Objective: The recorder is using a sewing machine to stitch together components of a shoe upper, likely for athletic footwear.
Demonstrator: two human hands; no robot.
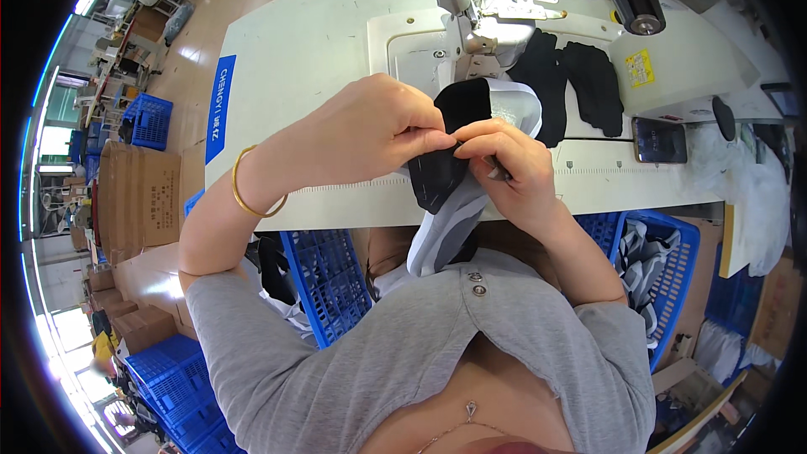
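Observation:
My left hand (378, 130) is closed in a pinch on a black, grey and white fabric piece that looks like a shoe upper (439, 181). Fingertip to fingertip with it, my right hand (514, 170) pinches the same piece from the other side. Something small and dark shows partly under the right fingers; I cannot make out what. The upper hangs over the table's front edge toward my lap, its far end close to the sewing machine (461, 34). Whatever lies between the fingertips is too small to see. Black fabric pieces (593, 88) lie beyond my right hand.
A phone (660, 140) lies on the white table (294, 59), right of the black pieces. Blue baskets (328, 282) flank my lap; the right basket (672, 286) holds several similar uppers. Clear plastic bags (761, 193) hang at the right edge. Cardboard boxes (134, 202) stand left.

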